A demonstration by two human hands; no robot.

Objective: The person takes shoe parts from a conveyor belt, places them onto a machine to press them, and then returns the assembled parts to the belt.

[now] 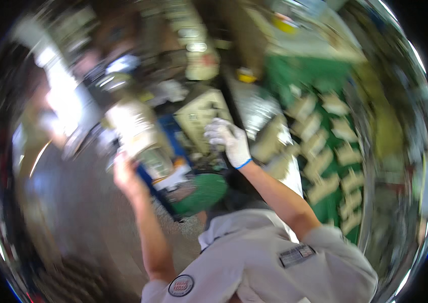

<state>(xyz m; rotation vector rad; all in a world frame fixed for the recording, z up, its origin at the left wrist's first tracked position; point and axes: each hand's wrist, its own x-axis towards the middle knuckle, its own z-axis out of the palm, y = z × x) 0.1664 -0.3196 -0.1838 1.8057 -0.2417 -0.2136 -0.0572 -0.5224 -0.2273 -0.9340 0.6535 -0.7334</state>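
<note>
My right hand (230,143), in a white glove with a blue cuff edge, is over the lower right part of a cream control panel (191,121) with dark knobs or buttons. Its fingers are curled; what they hold, if anything, is hidden. My left hand (125,171), which looks bare, reaches up to the left side of a pale machine head (135,126). Motion smears its fingers, so its grip and what it touches are unclear. Close below the machine head lies a round green surface (204,194).
To the right, several rows of tan, block-like parts (320,164) lie on a green surface (287,70). Shiny clear wrapping (259,108) sits beside the panel. A bright white column-like shape (67,96) stands at the left, above grey floor (77,202).
</note>
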